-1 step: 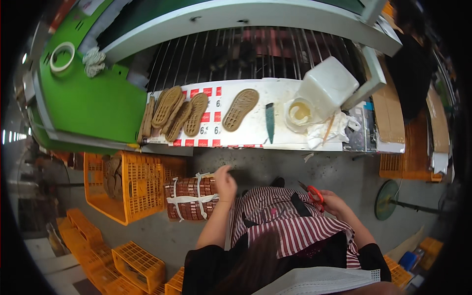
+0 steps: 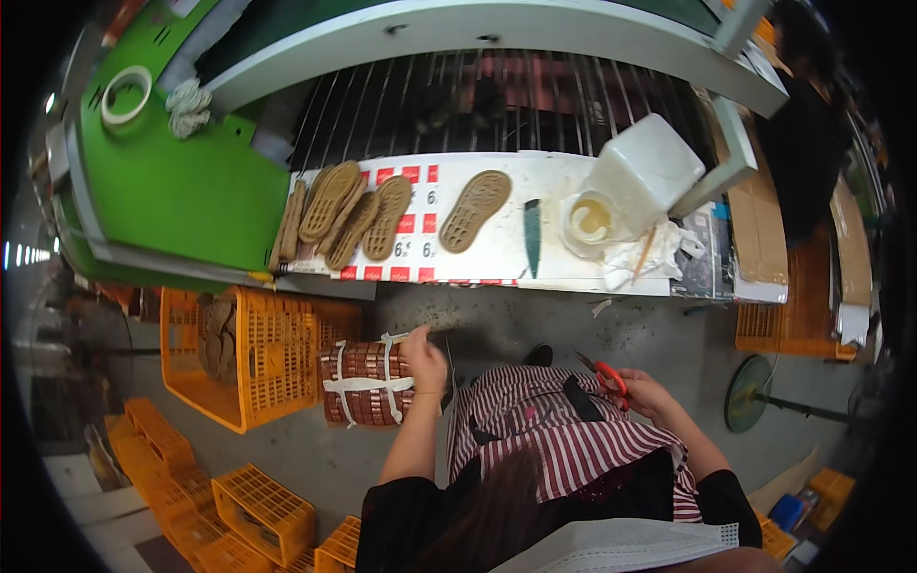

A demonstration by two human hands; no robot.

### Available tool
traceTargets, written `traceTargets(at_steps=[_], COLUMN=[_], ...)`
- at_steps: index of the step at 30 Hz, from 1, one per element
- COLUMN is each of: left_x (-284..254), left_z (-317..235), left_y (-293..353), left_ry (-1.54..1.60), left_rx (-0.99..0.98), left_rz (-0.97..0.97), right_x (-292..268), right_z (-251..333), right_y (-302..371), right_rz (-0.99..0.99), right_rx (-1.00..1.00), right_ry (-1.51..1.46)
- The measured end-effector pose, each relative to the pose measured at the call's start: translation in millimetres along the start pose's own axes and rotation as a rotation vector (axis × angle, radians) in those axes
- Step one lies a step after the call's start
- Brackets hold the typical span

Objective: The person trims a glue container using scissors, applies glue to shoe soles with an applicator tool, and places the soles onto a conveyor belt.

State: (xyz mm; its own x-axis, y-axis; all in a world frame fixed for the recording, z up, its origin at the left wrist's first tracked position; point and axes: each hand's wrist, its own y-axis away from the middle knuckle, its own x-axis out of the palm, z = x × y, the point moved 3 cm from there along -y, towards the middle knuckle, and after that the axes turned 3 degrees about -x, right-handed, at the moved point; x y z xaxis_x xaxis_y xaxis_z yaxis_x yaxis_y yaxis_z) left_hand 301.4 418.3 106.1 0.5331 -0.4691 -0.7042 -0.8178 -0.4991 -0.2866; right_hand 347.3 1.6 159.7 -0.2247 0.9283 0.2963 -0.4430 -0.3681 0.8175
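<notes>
My right hand [image 2: 646, 392] grips a pair of scissors [image 2: 611, 376] by the red handles, over the striped apron on my lap. The blades point away and to the left, slightly apart. My left hand [image 2: 424, 359] is raised beside a reddish-brown bundle [image 2: 367, 367] tied with white bands. Its fingers are curled together; whatever may be between them is too small to make out. On the bench ahead, a tan shoe sole [image 2: 476, 210] lies alone. Several more soles [image 2: 387, 218] are piled to its left.
The white-covered bench [image 2: 454, 271] holds a green tapered strip [image 2: 532, 239], an open glue pot [image 2: 588, 220], a translucent container [image 2: 646, 167] and a crumpled cloth [image 2: 626, 267]. A yellow crate [image 2: 277, 358] stands left. A tape roll [image 2: 126, 95] lies on the green surface. Another person [image 2: 807, 143] is at right.
My left hand has shifted slightly left and down, its fingers more curled. The scissors remain in my right hand. The bench view has moved slightly to the right.
</notes>
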Motion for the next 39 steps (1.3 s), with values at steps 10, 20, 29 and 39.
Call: traceTargets(at_steps=[10, 20, 29, 39], left_x=[-92, -40, -23, -22], left_z=[231, 248, 257, 266], left_y=[66, 67, 67, 78], left_ry=[-0.482, -0.637, -0.796, -0.728], left_rx=[-0.913, -1.242, -1.070, -1.036], left_rz=[-0.074, -0.052, -0.254, -0.270], right_x=[104, 229, 260, 307], right_z=[-26, -9, 38, 105], right_y=[-120, -202, -324, -391], right_rz=[0.115, 0.162, -0.075, -0.433], right_rx=[0.220, -0.165, -1.104, -1.161], right_ry=[-0.080, 0.434, 1.050, 1.122])
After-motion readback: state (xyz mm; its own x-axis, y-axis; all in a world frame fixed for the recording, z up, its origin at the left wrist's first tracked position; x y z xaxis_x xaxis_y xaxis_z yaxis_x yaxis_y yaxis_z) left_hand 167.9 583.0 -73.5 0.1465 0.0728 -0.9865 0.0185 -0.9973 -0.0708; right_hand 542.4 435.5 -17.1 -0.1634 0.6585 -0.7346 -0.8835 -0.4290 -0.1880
